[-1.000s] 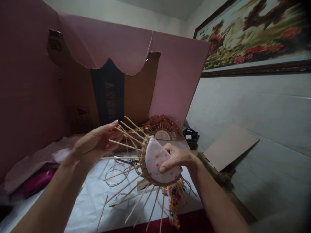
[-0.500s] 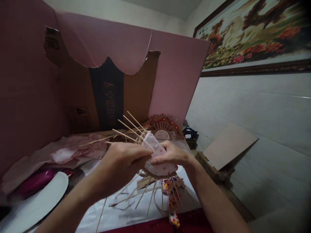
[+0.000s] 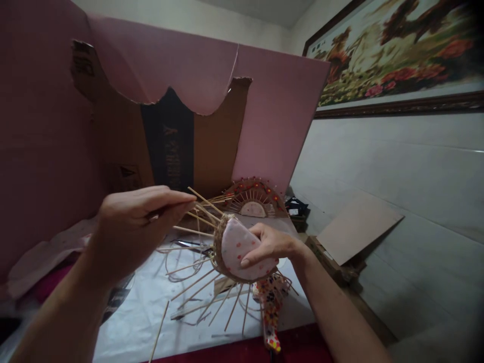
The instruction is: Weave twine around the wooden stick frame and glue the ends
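Right hand (image 3: 270,244) closed around the fabric-covered half-disc (image 3: 236,246), thumb across its face, held upright above the table (image 3: 151,312); woven rim, bare sticks (image 3: 196,288) fanning out from it; left hand (image 3: 132,229) pinched shut on one upper stick (image 3: 206,201), near the rim; finished fan (image 3: 252,199) stands behind.

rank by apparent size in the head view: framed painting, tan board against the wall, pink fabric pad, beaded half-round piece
1. framed painting
2. tan board
3. pink fabric pad and beaded half-round piece look alike; pad is nearer
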Available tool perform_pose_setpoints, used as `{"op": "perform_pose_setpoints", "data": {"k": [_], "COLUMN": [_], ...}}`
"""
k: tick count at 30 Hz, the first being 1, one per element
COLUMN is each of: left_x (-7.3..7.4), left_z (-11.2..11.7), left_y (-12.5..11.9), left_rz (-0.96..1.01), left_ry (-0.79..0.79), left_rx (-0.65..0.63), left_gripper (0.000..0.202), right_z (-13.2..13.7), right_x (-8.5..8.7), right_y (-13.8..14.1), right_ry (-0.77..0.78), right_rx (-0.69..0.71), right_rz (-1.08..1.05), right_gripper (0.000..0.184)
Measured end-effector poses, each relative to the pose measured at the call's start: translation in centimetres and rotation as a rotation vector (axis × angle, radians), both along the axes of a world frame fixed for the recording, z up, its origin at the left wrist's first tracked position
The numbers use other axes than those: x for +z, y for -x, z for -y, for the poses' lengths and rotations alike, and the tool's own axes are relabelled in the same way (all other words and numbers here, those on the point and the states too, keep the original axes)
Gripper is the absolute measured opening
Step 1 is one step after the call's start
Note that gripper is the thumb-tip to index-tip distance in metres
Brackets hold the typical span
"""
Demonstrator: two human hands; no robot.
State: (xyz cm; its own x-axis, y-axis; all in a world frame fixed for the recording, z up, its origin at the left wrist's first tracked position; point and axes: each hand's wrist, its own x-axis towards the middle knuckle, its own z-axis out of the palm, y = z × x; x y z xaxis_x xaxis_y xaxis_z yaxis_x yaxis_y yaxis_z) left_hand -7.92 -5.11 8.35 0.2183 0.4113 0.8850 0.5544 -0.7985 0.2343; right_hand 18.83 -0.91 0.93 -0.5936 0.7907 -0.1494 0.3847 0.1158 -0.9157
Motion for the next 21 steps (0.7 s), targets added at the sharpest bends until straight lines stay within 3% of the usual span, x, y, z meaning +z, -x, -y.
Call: {"op": "perform_pose_setpoints", "data": {"k": [5, 11, 15, 21], "left_x": [-0.1, -0.1, -0.8, -3.4], "left_z": [-1.2, -2.1, -3.2, -4.9], "left_y": [1.0, 1.3, 0.9, -2.0], "left_rz": [0.291, 0.665, 0.571, 0.421], "left_ry": [0.204, 0.823, 0.987, 1.187], "left_rx": [0.074, -0.211, -0.342, -0.546], "left_gripper": [0.009, 0.022, 0.020, 0.018], "right_z": [0.3, 0.6, 0.9, 1.3], "right_x": [0.1, 0.3, 0.2, 0.3], "right_y": [-0.1, 0.4, 0.7, 1.2], "right_ry": [0.049, 0.054, 0.050, 0.048], "right_rx": [0.067, 0.126, 0.146, 0.120], "right_rz": [-0.081, -0.087, -0.117, -0.146], "right_gripper": [0.038, 0.036, 0.036, 0.033]}}
